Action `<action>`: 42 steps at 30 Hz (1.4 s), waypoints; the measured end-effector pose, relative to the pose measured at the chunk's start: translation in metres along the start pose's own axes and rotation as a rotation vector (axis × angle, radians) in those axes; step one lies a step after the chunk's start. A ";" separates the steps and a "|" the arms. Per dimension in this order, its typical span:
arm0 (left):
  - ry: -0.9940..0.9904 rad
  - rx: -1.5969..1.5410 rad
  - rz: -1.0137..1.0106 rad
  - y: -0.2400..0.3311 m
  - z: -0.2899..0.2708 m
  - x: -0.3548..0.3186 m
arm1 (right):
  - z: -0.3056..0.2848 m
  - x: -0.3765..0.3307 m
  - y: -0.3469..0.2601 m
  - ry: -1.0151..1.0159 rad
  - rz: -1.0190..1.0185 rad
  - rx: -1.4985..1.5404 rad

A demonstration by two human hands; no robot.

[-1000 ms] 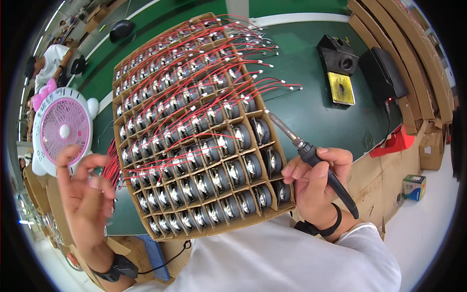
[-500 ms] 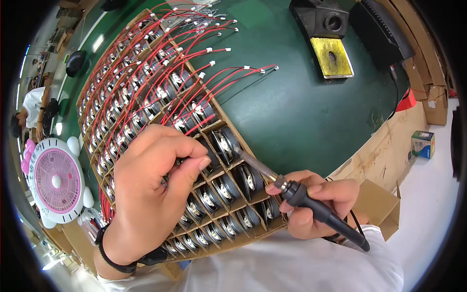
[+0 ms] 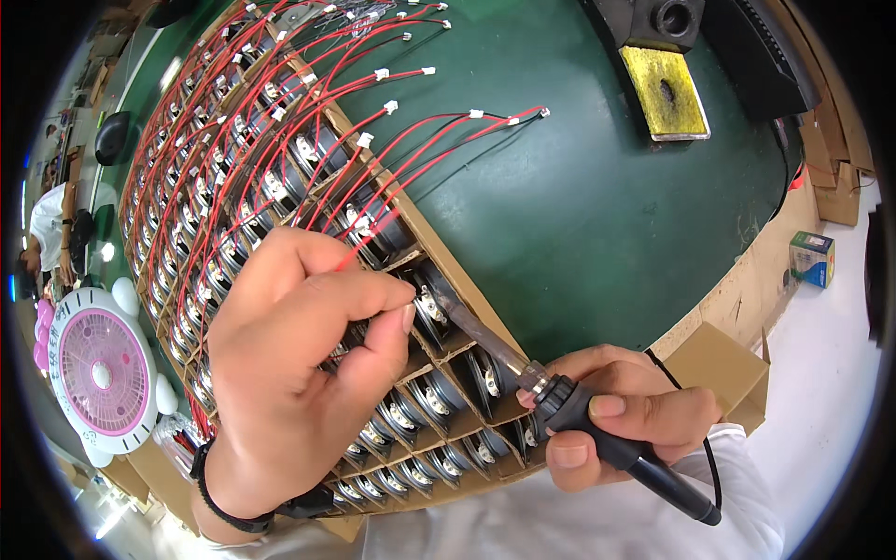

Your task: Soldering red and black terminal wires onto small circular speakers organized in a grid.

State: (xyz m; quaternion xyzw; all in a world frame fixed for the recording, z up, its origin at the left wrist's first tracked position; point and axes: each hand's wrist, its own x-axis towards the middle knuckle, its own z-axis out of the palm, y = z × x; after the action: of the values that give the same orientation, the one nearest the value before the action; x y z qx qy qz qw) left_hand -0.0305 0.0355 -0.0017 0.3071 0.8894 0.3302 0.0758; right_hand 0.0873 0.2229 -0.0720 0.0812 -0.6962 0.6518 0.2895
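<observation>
In my right hand (image 3: pixel 635 411) is a black-handled soldering iron (image 3: pixel 597 425), its dark metal shaft slanting up and left. The tip rests at or very near the terminals of a small round speaker (image 3: pixel 431 303) in a cardboard compartment; I cannot tell whether they touch. My left hand (image 3: pixel 299 359) is pinched just left of that speaker, with a red wire (image 3: pixel 347 259) running into its fingers. The wire's end is hidden by the fingertips. Around both hands the divided cardboard box (image 3: pixel 439 252) holds many such speakers, the far ones with red and black wires ending in white connectors (image 3: pixel 390 107).
A soldering stand (image 3: pixel 667 21) with a yellow sponge (image 3: pixel 665 89) sits at the far right of the green table (image 3: pixel 579 215), beside a black box-shaped device (image 3: pixel 761 65). A pink and white fan (image 3: pixel 101 373) is at left. Cardboard boxes (image 3: pixel 719 373) stand at right.
The view has shifted closer to the box. The iron's tip has come nearer the speaker's terminals, and my left fingertips have moved closer to that same speaker.
</observation>
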 end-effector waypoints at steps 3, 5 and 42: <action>-0.011 -0.061 -0.087 -0.002 0.002 0.001 | 0.003 0.002 0.000 0.028 0.004 -0.022; -0.018 -0.070 -0.132 -0.002 0.003 0.002 | 0.005 0.002 0.000 0.049 0.019 -0.037; -0.117 0.089 -0.045 -0.002 0.001 0.004 | 0.004 0.006 -0.003 0.066 0.205 0.103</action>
State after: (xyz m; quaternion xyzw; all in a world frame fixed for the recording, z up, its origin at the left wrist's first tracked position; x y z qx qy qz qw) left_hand -0.0345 0.0376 -0.0039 0.3090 0.9037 0.2702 0.1216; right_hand 0.0829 0.2203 -0.0670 0.0030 -0.6566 0.7153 0.2393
